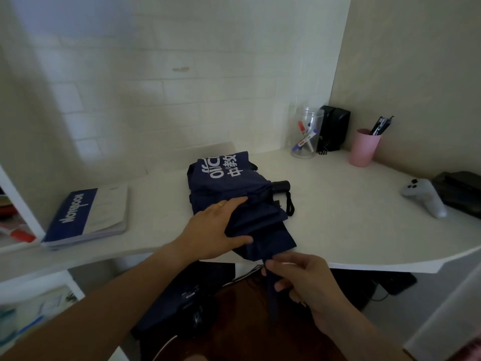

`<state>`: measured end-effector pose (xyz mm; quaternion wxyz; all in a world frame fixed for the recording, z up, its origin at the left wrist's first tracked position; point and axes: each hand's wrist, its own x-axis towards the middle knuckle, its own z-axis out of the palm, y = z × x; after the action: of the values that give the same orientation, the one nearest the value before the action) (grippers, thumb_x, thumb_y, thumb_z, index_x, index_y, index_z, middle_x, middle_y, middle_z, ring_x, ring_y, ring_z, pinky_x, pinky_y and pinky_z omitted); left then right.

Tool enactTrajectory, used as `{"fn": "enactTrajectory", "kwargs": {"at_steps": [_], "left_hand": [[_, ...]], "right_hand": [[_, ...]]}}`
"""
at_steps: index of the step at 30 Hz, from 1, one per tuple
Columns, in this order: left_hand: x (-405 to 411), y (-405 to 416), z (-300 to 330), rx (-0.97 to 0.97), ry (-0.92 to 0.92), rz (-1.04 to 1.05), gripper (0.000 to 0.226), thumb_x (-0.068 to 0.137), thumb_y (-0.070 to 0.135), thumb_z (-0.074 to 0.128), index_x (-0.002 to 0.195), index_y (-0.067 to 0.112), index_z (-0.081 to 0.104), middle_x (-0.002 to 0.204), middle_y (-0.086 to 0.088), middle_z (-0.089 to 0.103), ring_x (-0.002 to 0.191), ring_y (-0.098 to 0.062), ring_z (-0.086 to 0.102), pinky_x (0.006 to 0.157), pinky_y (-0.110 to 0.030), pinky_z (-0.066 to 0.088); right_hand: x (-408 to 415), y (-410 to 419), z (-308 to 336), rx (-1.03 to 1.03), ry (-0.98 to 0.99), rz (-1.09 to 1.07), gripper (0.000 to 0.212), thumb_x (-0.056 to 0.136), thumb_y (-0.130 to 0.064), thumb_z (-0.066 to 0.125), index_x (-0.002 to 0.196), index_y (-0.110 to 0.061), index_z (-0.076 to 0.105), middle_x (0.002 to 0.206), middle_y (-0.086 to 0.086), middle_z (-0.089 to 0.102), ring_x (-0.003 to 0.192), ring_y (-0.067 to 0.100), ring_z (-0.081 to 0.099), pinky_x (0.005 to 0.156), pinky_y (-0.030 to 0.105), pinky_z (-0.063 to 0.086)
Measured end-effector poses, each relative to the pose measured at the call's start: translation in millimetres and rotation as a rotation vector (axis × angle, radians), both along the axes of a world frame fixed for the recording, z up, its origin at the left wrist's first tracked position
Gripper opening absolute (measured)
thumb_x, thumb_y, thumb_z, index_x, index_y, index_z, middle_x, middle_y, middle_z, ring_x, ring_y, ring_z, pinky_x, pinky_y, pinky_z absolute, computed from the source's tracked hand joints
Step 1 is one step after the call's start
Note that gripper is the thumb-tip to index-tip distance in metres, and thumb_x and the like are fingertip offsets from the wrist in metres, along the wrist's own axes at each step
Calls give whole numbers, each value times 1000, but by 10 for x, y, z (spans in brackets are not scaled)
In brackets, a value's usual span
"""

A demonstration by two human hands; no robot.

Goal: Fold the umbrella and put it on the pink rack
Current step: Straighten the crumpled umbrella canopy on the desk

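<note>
A navy blue umbrella (234, 183) with white lettering lies collapsed on the white desk (351, 230), its black handle (282, 186) and wrist loop pointing right. My left hand (216, 230) lies flat on the folded cloth and presses it down, fingers spread. My right hand (299, 280) is at the desk's front edge, pinching the umbrella's navy strap (272, 295), which hangs below the edge. No pink rack shows clearly; a sliver of pink sits at the bottom right corner (472, 353).
A blue notebook (86, 217) lies at the left. A clear jar of markers (305, 134), black speakers (334, 128) and a pink cup with pens (364, 147) stand at the back right. A grey game controller (424, 196) rests at the right. Dark bags sit under the desk.
</note>
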<state>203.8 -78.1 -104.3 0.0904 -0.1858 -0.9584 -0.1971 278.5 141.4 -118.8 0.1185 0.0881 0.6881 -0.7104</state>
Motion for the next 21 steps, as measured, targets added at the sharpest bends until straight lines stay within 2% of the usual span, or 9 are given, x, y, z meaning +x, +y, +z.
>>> {"fn": "enactTrajectory", "kwargs": {"at_steps": [2,4,6,9,11,14,16,19,21], "left_hand": [[-57,27,111,148,-8,40,90,84,73,58,157,35,22,153,9,45,138,-14,45,112,-39,41],[-223,8,244,243,146,116,87,84,78,50,155,33,28,147,5,51,135,-18,46,111,-43,41],[-464,-78,357,86,252,192,96,76,84,46,155,33,27,152,-2,43,139,-26,37,114,-48,36],[-818,-235,422,-267,-2,188,115,70,80,60,160,36,3,168,-6,11,151,-36,19,119,-54,28],[-987,-247,409,-318,-179,136,112,77,66,68,160,35,0,168,-5,17,149,-34,29,116,-52,34],[-1105,-145,378,-296,-207,84,81,85,53,64,155,30,29,152,-8,48,133,-32,51,106,-47,46],[-1102,-66,384,-314,-184,79,50,90,48,60,131,21,51,135,-8,60,118,-31,58,98,-45,49],[-990,19,392,-232,-154,75,22,92,33,61,92,14,50,109,-14,64,96,-29,61,80,-37,51],[-933,25,327,-112,-120,115,20,89,29,61,89,12,51,101,-13,63,91,-29,61,78,-40,53]], "right_hand": [[-43,1,113,-30,29,2,24,86,-23,76,101,-5,74,85,12,79,52,14,60,40,21,36],[-182,-13,211,-62,2,-32,25,86,-22,77,97,-1,73,82,14,78,49,14,58,36,20,35],[-367,-83,291,-99,-61,-50,24,85,-15,77,95,6,71,73,14,76,43,13,54,35,22,40],[-643,-230,374,-139,-104,-111,11,85,-4,74,87,4,66,61,10,65,45,16,51,47,28,53],[-766,-305,411,-152,-61,-140,9,88,-2,71,82,-1,64,67,11,62,47,16,51,38,20,44],[-867,-323,403,-213,-13,-174,5,91,-3,67,92,2,69,76,12,68,57,20,60,37,19,45],[-907,-285,373,-267,-13,-205,10,93,-4,66,98,3,70,84,14,72,67,24,64,48,25,51],[-923,-218,382,-361,-18,-235,14,93,-2,65,102,9,69,83,17,73,67,28,63,55,33,51],[-936,-174,418,-361,18,-218,13,90,-6,69,97,5,70,79,14,73,63,26,63,50,31,47]]}}
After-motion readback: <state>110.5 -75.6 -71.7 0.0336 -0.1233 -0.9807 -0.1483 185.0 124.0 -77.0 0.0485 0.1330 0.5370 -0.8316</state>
